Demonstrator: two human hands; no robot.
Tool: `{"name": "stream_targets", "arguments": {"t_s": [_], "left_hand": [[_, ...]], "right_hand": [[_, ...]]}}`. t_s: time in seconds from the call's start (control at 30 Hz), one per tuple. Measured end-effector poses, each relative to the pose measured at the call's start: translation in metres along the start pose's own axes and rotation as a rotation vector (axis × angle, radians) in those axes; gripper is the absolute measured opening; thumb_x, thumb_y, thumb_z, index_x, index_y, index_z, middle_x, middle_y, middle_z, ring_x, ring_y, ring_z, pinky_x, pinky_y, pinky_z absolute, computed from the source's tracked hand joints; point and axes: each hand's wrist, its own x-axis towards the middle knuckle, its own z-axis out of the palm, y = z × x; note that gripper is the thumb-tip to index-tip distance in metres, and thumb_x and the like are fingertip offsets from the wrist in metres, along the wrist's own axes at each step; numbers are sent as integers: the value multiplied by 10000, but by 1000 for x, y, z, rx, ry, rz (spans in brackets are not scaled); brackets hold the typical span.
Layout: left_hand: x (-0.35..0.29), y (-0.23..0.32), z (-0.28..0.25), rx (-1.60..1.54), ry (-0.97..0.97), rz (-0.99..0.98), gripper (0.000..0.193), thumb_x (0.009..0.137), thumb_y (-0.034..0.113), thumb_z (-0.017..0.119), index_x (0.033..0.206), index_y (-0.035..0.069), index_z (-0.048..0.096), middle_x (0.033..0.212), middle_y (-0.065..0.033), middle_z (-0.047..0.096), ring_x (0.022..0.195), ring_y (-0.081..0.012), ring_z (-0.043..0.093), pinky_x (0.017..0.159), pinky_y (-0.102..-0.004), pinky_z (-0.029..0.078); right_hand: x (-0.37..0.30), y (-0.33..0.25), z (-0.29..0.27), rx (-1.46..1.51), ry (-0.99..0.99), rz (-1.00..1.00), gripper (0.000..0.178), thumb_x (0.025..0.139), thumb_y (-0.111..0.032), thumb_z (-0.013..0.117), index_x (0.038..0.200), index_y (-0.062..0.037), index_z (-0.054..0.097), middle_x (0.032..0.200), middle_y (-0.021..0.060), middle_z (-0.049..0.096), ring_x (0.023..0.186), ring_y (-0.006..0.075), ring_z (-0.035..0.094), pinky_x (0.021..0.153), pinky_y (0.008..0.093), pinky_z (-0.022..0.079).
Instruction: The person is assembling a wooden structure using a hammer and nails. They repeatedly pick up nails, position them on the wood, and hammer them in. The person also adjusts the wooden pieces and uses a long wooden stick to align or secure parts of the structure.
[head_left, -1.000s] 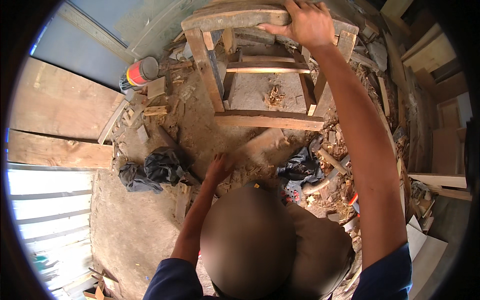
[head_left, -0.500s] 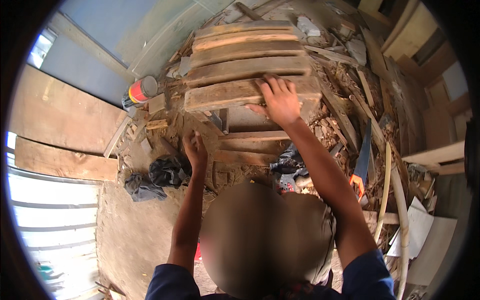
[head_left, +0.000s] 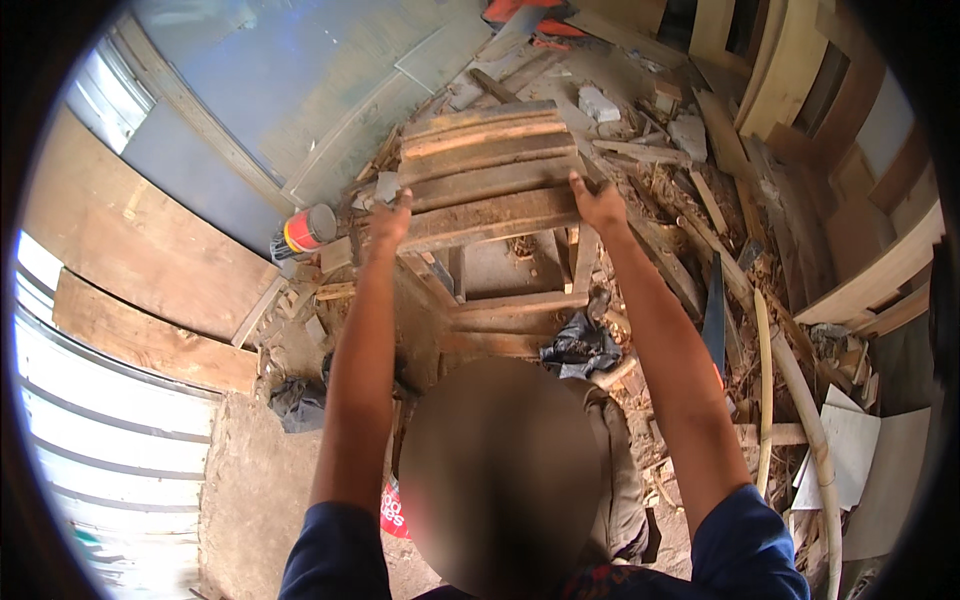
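So the biggest thing in here is the dirt-coloured floor (head_left: pixel 255 490), pretty messy toward the far end. Next up is a big blue-grey panel (head_left: pixel 310 100) along the upper left, then a wide plywood sheet (head_left: pixel 150 225) nearer on that same side. Over on the right there's a long spread of scrap wood (head_left: pixel 665 255), all strips and chips.

The main piece, a slatted wooden stand (head_left: pixel 490 215), is on the floor roughly mid-view, slats facing up, with a lower rail and some open frame showing on the near side. Off to the right a pale pole (head_left: pixel 812 450) runs lengthwise, and a saw (head_left: pixel 714 315) lies in the scrap just past the right forearm, which covers part of it. Smaller stuff: some crumpled black plastic (head_left: pixel 580 345) just this side of the stand, and a red and yellow can (head_left: pixel 310 230) near the panel's foot.

Hands: the left hand (head_left: pixel 390 218) is holding the left end of the nearest slats, and the right hand (head_left: pixel 598 203) has the right end, thumb side up against the wood. Smallest of the lot is a whitish chunk (head_left: pixel 598 104) beyond the stand.
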Motion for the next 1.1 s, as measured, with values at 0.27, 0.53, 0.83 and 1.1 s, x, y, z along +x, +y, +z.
{"name": "stream_targets", "arguments": {"t_s": [0.27, 0.53, 0.83, 1.1], "left_hand": [[-31, 17, 11, 223, -48, 1, 814, 981, 671, 442, 1062, -94, 704, 1004, -280, 720, 959, -407, 709, 828, -500, 572], [-66, 6, 12, 194, 21, 7, 729, 990, 602, 479, 975, -87, 716, 956, -285, 719, 922, -436, 706, 825, -507, 569], [-66, 2, 15, 180, 92, -54, 722, 954, 616, 520, 996, -80, 710, 1046, -297, 710, 1026, -435, 689, 905, -512, 545], [-67, 3, 13, 147, 24, -39, 730, 958, 601, 517, 1084, -98, 683, 1107, -314, 694, 1063, -455, 672, 934, -517, 531]], "right_hand": [[-4, 34, 18, -100, 90, -76, 728, 842, -596, 722, 1153, 61, 670, 1087, 310, 699, 1092, 452, 667, 949, 493, 531], [2, 17, 0, -131, 79, -215, 570, 884, -486, 701, 1165, 9, 683, 1000, 288, 719, 1023, 469, 681, 885, 519, 539], [-12, 14, 2, -87, 93, -197, 557, 914, -463, 645, 1133, 48, 683, 970, 322, 705, 1021, 495, 668, 905, 516, 530], [-7, 21, 3, -70, 81, -201, 577, 932, -480, 613, 1158, 48, 674, 1049, 323, 699, 1078, 488, 653, 957, 518, 515]]}}
